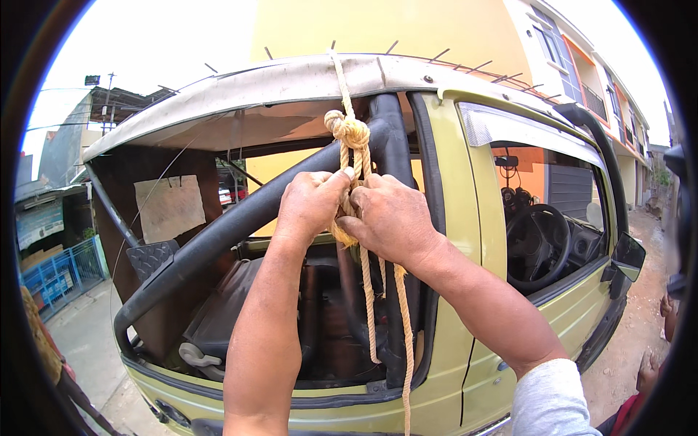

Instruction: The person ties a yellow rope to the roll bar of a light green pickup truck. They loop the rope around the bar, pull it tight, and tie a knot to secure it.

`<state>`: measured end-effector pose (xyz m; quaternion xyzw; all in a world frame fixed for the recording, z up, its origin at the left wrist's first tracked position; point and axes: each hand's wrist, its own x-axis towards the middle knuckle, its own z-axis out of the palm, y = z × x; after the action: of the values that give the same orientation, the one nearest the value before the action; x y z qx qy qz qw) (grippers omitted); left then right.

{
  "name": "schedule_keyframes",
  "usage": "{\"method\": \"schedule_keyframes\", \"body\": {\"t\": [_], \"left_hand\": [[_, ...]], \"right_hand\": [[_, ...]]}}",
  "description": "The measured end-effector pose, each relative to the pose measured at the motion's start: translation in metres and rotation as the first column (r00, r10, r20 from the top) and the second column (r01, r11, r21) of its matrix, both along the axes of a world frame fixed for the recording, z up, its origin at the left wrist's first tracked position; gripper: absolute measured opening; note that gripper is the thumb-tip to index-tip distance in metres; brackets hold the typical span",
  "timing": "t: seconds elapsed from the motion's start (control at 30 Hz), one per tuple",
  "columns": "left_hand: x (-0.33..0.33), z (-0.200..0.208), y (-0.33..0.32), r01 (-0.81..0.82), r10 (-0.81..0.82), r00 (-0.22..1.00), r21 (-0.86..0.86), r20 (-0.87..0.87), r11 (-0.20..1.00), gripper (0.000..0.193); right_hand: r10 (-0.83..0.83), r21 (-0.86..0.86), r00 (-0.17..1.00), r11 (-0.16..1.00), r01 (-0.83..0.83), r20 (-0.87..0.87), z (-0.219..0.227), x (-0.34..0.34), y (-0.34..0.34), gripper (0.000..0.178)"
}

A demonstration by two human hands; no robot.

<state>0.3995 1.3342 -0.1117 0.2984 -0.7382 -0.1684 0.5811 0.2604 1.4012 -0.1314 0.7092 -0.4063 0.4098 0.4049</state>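
A tan twisted rope (pixel 406 341) comes down over the edge of the white roof cover (pixel 291 81) of an olive-green open-sided vehicle. A bulky knot (pixel 352 133) sits in it just above my hands. My left hand (pixel 309 203) is closed on the rope strands below the knot, thumb on top. Beside it my right hand (pixel 392 214) pinches the same strands, its fingers curled and close to the left thumb. Between the hands the strands are partly hidden. Frayed yellowish ends show under them, and loose strands hang past the black padded roll bar (pixel 243 221).
The vehicle's door (pixel 502 349) with a side mirror (pixel 628 257) is on the right. Behind the roll bar are a dark seat (pixel 229 309) and a hanging pale sheet (pixel 169 208). Thin rods stick up along the roof. Parts of other people show at both edges.
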Motion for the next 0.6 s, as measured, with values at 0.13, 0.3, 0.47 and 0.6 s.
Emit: {"method": "schedule_keyframes", "body": {"t": [0.13, 0.3, 0.47, 0.6], "left_hand": [[0.000, -0.001, -0.010, 0.044, -0.044, 0.999, -0.023, -0.002, 0.999, 0.045], [-0.004, -0.009, -0.007, -0.094, 0.092, 0.996, -0.101, -0.021, 0.991, 0.046], [-0.013, -0.014, -0.008, 0.113, -0.128, 0.974, -0.085, -0.188, 0.990, 0.042], [-0.018, -0.023, -0.007, 0.092, -0.105, 0.969, -0.069, -0.224, 0.993, 0.043]], "right_hand": [[-0.064, 0.262, 0.992, 0.964, 0.034, 0.107, 0.018, 0.003, -0.006, 0.029], [0.222, 0.290, 0.822, 0.861, -0.418, 0.525, 0.013, -0.005, -0.005, 0.024], [0.465, 0.096, 0.496, 0.651, -0.753, 0.733, 0.010, -0.002, 0.025, 0.017], [0.657, 0.145, 0.537, 0.554, -0.820, 0.529, -0.004, -0.042, 0.078, 0.017]]}}
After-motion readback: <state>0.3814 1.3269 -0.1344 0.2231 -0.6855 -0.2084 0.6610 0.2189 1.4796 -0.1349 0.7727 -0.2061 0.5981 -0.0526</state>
